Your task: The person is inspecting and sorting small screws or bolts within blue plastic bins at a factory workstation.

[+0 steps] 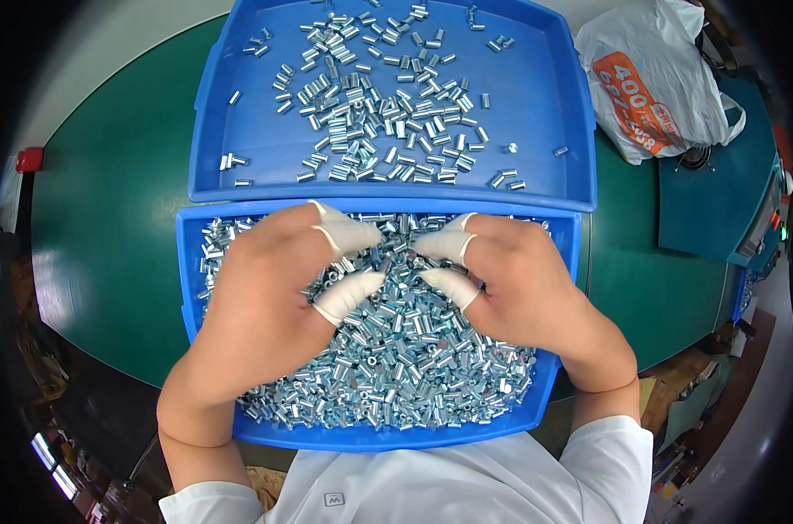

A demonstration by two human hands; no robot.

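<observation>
A near blue tray (370,439) is filled with a deep layer of small metal rivet nuts (414,367), short shiny cylinders, some showing a hollow end. Over the far half of this heap are both my hands, with white finger cots on thumbs and fingers. My left hand (278,279) has its thumb apart from its fingers, tips down at the pieces. Facing it, my right hand (514,275) is likewise spread, a gap between thumb and fingers. No piece shows clearly held in either. Beyond stands a far blue tray (527,113) with scattered rivet nuts (357,113) lying loosely.
Both trays rest on a green table (108,227) with a curved edge. At the far right lies a white plastic bag (676,52) with an orange print, next to a dark teal stand (715,210). A red object (29,160) sits at the table's left rim.
</observation>
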